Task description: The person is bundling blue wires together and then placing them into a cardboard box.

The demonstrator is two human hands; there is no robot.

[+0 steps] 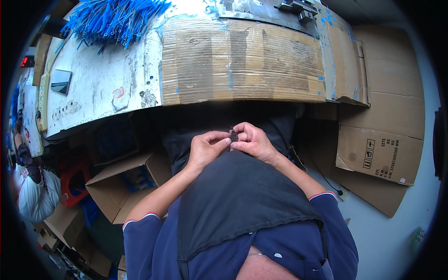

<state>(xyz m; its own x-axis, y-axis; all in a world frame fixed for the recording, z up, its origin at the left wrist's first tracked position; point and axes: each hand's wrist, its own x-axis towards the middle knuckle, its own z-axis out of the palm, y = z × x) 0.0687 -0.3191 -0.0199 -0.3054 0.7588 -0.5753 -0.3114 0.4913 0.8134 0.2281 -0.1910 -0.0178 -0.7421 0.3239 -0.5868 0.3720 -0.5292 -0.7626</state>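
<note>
Scuffed white desk [102, 88] across the top. Flat cardboard sheet [280, 63] lying on it, middle to right. Heap of blue strips [119, 18], upper left of desk. Left hand [205, 148] and right hand [255, 143] meet over the lap, near the desk's front edge, fingers of both pinched narrow on small dark piece [234, 136], exact shape unclear.

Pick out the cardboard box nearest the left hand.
The open box beside the left forearm; the printed carton at right and cartons at lower left lie farther from the left hand.
</note>
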